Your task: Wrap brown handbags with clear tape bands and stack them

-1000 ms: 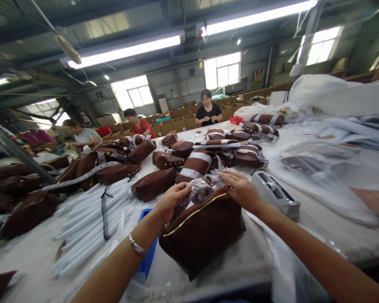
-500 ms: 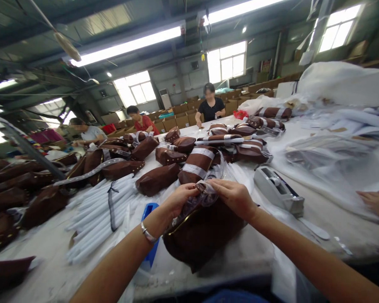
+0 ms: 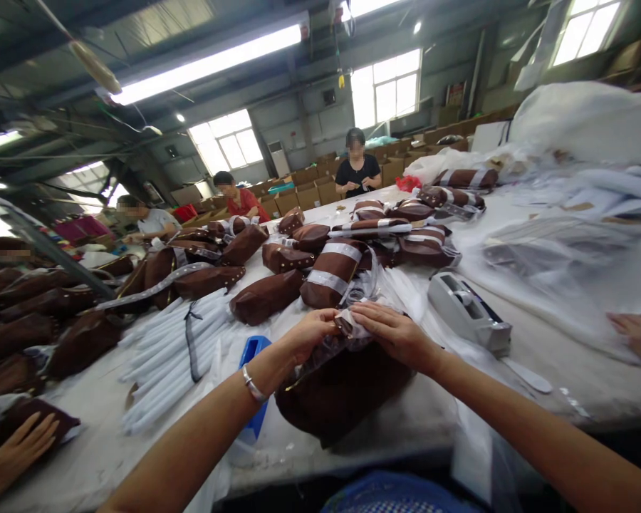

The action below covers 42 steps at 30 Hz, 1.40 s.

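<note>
A dark brown bag (image 3: 347,395) lies on the table right in front of me, its upper edge under my hands. My left hand (image 3: 310,335) is closed, thumb and fingers pinching a pale plastic wrapping (image 3: 348,324) that goes round a small brown piece. My right hand (image 3: 395,333) presses the same wrapping from the other side, fingers together. What the brown piece is, I cannot tell. More crumpled clear plastic shows at the bag's edge. Left of the bag is a blue tool (image 3: 253,385), partly behind my left forearm.
A grey tape dispenser (image 3: 470,313) stands to the right. White rolled tubes (image 3: 179,356) lie left, and several brown bags (image 3: 267,296) fill the middle. Clear plastic sheets (image 3: 566,263) cover the right. Other people's hands show at the left (image 3: 24,452) and right (image 3: 638,338) edges.
Pale wrapping now shows around the brown piece between my hands. Another person's hand has appeared on a bag at the lower left. The person in black has brought both hands together.
</note>
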Each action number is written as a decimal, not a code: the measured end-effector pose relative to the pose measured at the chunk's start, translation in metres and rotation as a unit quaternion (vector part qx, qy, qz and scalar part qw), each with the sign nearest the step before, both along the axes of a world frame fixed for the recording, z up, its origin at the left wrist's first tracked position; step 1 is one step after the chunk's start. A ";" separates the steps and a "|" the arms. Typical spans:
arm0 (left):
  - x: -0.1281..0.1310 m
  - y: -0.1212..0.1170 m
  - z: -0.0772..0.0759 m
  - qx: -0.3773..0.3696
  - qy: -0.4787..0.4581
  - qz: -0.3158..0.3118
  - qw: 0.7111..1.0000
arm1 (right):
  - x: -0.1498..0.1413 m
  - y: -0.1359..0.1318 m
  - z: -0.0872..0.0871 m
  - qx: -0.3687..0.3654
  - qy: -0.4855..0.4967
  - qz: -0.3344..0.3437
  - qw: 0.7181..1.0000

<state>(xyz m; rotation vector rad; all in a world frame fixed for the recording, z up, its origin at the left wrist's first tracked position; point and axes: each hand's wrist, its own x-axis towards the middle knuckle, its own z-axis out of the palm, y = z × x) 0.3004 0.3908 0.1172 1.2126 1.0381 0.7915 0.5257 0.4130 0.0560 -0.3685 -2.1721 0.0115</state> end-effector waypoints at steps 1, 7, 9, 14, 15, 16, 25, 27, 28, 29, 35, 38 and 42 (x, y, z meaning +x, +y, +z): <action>0.001 0.000 0.000 -0.004 0.002 -0.005 1.000 | 0.001 0.001 -0.001 -0.001 0.004 0.009 1.000; 0.003 0.000 -0.007 -0.021 -0.003 -0.010 1.000 | 0.007 0.000 -0.003 -0.015 0.004 0.022 1.000; 0.003 -0.002 -0.005 -0.032 -0.011 -0.005 0.999 | 0.008 0.000 -0.004 -0.015 0.007 0.025 1.000; 0.008 -0.012 0.009 -0.090 -0.029 -0.026 0.995 | 0.012 -0.003 -0.002 0.004 0.009 0.024 1.000; 0.010 -0.014 0.012 -0.086 -0.029 -0.034 0.995 | 0.012 -0.003 -0.001 0.009 0.009 0.017 1.000; 0.012 -0.015 0.014 -0.079 -0.026 -0.042 0.996 | 0.013 -0.004 -0.001 0.012 0.008 0.009 1.000; 0.017 -0.016 0.013 -0.028 0.019 -0.061 0.998 | 0.015 -0.004 -0.002 -0.046 0.004 0.039 0.998; 0.016 -0.015 0.012 -0.028 0.024 -0.060 0.998 | 0.018 -0.006 0.005 -0.089 -0.011 0.064 0.994; 0.015 -0.014 0.012 -0.030 0.026 -0.062 0.997 | 0.020 -0.007 0.010 -0.112 -0.020 0.074 0.991; 0.014 -0.014 0.011 -0.031 0.026 -0.064 0.997 | 0.022 -0.009 0.014 -0.135 -0.027 0.080 0.987; 0.005 -0.019 0.004 -0.014 0.000 -0.075 0.997 | 0.024 -0.017 0.024 -0.214 0.019 0.057 0.975; 0.005 -0.024 0.003 -0.038 -0.024 -0.070 0.996 | 0.020 -0.023 0.023 -0.253 0.058 0.024 0.965; 0.013 -0.029 0.010 -0.061 -0.049 -0.070 0.995 | 0.015 -0.030 0.025 -0.307 0.098 0.007 0.947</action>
